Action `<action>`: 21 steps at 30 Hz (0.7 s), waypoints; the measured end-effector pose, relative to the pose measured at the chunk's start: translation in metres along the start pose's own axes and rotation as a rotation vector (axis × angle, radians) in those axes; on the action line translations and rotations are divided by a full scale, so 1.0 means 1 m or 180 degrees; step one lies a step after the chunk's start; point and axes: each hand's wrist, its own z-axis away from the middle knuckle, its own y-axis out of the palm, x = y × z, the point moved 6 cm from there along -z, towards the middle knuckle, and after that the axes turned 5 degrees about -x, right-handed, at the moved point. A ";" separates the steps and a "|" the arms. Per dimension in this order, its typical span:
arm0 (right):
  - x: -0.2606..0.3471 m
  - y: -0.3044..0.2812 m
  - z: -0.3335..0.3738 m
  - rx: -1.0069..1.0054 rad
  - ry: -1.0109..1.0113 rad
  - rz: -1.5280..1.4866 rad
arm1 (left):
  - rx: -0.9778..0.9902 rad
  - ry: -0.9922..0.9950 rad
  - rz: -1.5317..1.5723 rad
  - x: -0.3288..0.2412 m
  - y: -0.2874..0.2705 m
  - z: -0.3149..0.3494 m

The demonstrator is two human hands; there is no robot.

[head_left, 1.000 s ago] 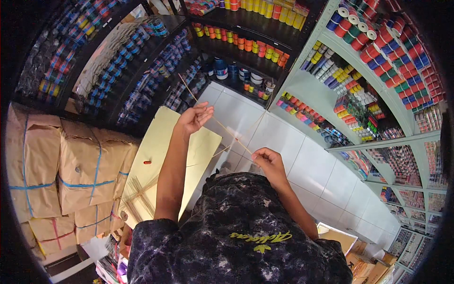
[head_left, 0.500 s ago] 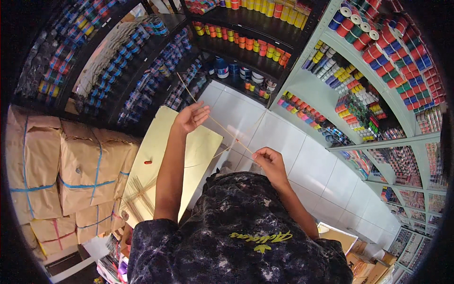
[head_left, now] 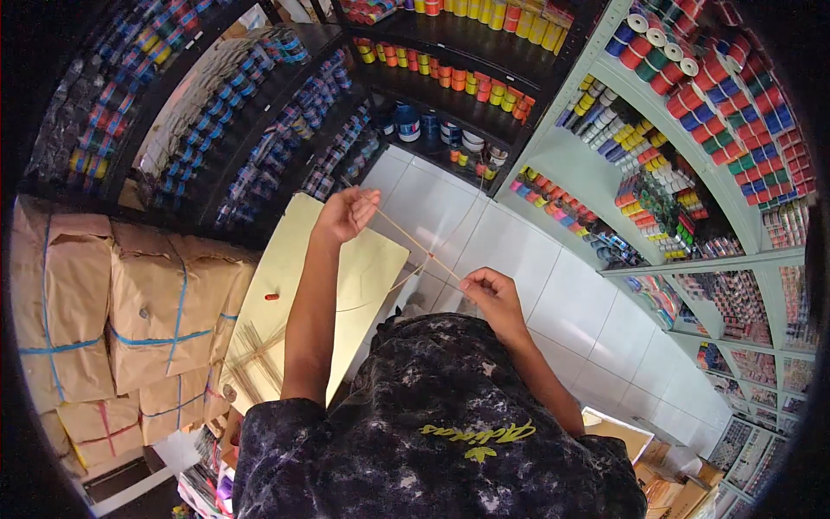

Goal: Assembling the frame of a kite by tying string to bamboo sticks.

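A thin, light-brown stick (head_left: 402,232) stretches between my two hands over the floor. Its upper left part is in the closed fingers of my left hand (head_left: 347,214). My right hand (head_left: 493,294) pinches the lower right end between thumb and fingertips. Near the middle, a small red binding (head_left: 430,255) marks where another thin stick (head_left: 471,206) crosses it. A fine line runs from the lower side of this frame toward the yellow board. On that board (head_left: 346,259), left of my body, lie a bundle of thin sticks (head_left: 255,359) and a small red spool (head_left: 271,297).
Paper-wrapped parcels (head_left: 160,285) tied with blue string are stacked at the left. Dark shelves (head_left: 450,104) with thread spools stand ahead, pale green shelves (head_left: 553,164) along the right. Cardboard boxes (head_left: 674,489) sit at the lower right. White tiles (head_left: 571,303) cover the floor.
Less of the stick sticks out beyond my left hand, and its fingers are more curled around it. My right hand has stayed nearly in place.
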 end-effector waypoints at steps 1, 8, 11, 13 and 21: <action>0.001 -0.001 0.000 -0.0031 0.0019 0.0062 | 0.0005 -0.0019 -0.0005 0.000 0.011 0.004; 0.001 0.002 -0.003 -0.0082 0.0036 -0.0088 | -0.0696 -0.0029 0.0331 -0.009 -0.008 0.014; -0.005 -0.003 -0.006 -0.0166 0.0146 -0.0129 | -0.0870 0.0075 0.0136 -0.015 -0.008 0.021; -0.009 -0.006 -0.008 -0.0235 0.0247 -0.0458 | -0.1000 0.0232 -0.0129 -0.023 -0.007 0.031; -0.019 -0.012 -0.012 -0.0419 0.0418 -0.0665 | -0.0854 0.0997 -0.1697 -0.049 0.030 0.088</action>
